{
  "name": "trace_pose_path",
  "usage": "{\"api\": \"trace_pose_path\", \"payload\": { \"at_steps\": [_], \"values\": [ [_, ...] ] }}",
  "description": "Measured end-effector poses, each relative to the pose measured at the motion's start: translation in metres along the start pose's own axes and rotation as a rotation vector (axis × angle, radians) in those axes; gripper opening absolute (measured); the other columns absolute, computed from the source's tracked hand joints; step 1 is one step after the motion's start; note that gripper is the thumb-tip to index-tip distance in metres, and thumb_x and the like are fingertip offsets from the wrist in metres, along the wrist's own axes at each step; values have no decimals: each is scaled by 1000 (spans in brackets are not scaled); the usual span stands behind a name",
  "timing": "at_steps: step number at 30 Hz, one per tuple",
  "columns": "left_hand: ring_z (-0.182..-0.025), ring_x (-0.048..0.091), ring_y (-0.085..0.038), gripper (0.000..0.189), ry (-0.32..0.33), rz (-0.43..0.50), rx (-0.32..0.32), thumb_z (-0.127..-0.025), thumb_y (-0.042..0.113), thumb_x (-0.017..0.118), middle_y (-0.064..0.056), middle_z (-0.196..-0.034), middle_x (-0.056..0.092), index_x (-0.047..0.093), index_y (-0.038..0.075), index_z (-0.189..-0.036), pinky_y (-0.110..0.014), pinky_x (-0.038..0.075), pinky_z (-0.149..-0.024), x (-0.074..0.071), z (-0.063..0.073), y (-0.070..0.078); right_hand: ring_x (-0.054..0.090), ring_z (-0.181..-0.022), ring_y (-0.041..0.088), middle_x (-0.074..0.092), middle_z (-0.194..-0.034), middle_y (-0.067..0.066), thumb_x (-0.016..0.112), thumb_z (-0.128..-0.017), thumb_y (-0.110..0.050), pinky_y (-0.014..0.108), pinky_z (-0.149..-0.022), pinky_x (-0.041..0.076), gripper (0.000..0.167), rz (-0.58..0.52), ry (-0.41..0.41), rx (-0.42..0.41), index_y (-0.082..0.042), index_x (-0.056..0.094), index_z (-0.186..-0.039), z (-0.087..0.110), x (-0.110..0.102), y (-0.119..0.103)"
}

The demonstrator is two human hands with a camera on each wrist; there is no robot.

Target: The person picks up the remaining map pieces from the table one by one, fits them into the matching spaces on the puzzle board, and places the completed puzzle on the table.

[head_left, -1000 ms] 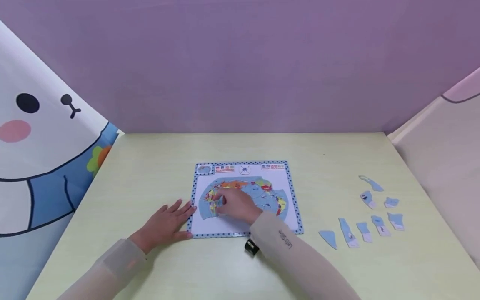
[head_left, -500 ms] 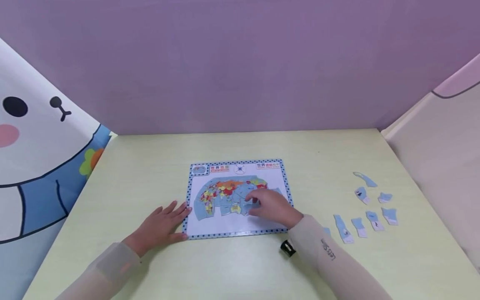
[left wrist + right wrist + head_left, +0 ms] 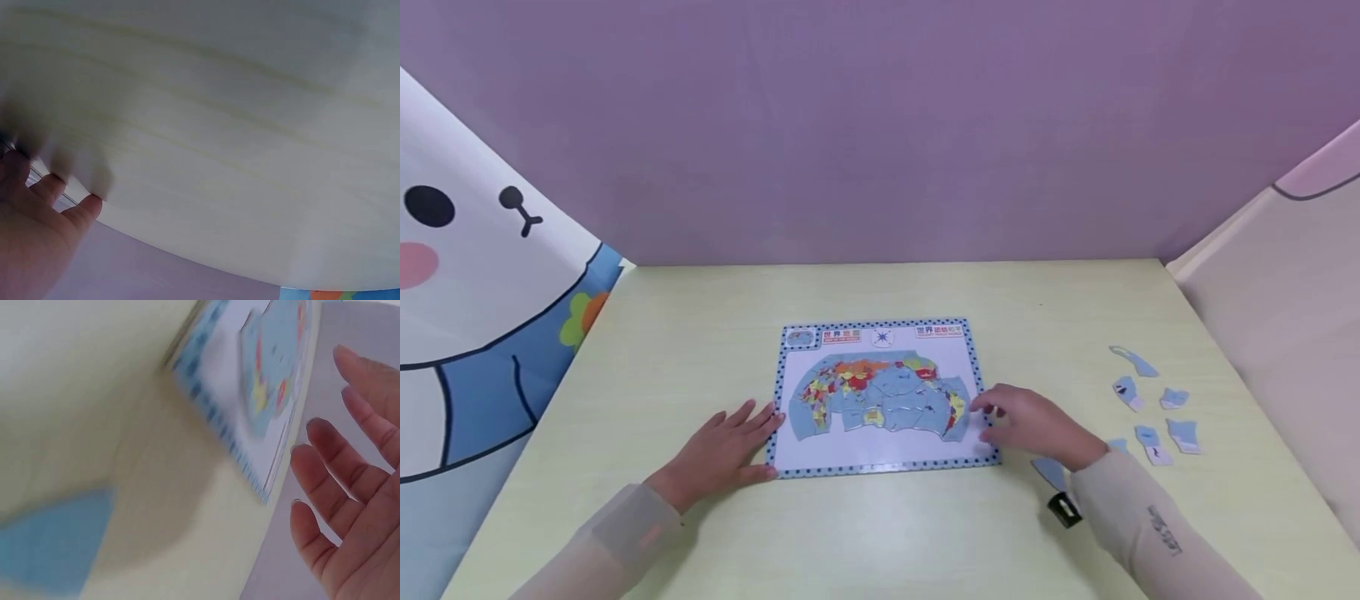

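Blue fitted pieces (image 3: 898, 387) lie on the bordered board (image 3: 880, 454) mid-scene, my left grip (image 3: 718, 454) spread and holding nothing at its left edge. My right grip (image 3: 1033, 423), loosely bent and empty, is by the right edge; a snag could lift one, or my sleeve (image 3: 1138, 508) could sweep loose pieces (image 3: 1182, 433) across the table (image 3: 850, 542).

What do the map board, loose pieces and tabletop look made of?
Map board: probably printed cardboard or thin wood, slightly glossy, judging by pale glints. Loose pieces: likely similar stock, flat with printed faces; finish unclear. Tabletop: wood or wood-look laminate, seemingly smooth, from its grain streaks.
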State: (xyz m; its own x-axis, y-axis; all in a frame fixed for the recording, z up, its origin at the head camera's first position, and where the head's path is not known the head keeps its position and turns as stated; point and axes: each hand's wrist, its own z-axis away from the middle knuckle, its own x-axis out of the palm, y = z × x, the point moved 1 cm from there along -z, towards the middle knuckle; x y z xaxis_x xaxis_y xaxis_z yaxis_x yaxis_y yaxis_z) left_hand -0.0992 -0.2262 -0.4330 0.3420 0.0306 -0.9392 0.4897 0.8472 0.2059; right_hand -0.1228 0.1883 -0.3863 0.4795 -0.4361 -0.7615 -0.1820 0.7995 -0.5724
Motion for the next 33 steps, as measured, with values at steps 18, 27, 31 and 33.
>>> {"api": "trace_pose_path", "payload": {
  "at_steps": [18, 27, 31, 33],
  "values": [
    [-139, 23, -43, 81, 5, 5, 6, -89, 63, 49, -13, -152, 33, 38, 7, -146, -65, 26, -104, 0, 0, 0, 57, -84, 20, 63, -94, 0, 79, -75, -12, 34, -70, 49, 35, 115, -7, 1, -3, 67, -106, 53, -25, 58],
    [-140, 22, -43, 81, -18, 22, -9, -88, 62, 51, -12, -152, 33, 38, 9, -147, -66, 25, -104, -3, 1, 3, 55, -80, 15, 63, -92, -2, 83, -71, -16, 36, -71, 49, 38, 241, -39, 69, -7, 69, -105, 57, -11, 67],
    [-140, 22, -43, 81, -16, 22, -9, -88, 63, 51, -12, -152, 33, 38, 9, -147, -66, 25, -104, -3, 1, 3, 54, -76, 12, 62, -90, -4, 85, -68, -18, 34, -69, 48, 39, 316, -42, 56, -10, 70, -104, 57, -7, 68],
    [-140, 23, -43, 81, -13, 17, -5, -88, 63, 50, -12, -152, 33, 38, 8, -147, -66, 25, -104, -3, 1, 3, 51, -73, 10, 62, -89, -6, 85, -68, -19, 33, -67, 47, 39, 336, -41, 51, -10, 70, -103, 57, -5, 69]
  ]
}}
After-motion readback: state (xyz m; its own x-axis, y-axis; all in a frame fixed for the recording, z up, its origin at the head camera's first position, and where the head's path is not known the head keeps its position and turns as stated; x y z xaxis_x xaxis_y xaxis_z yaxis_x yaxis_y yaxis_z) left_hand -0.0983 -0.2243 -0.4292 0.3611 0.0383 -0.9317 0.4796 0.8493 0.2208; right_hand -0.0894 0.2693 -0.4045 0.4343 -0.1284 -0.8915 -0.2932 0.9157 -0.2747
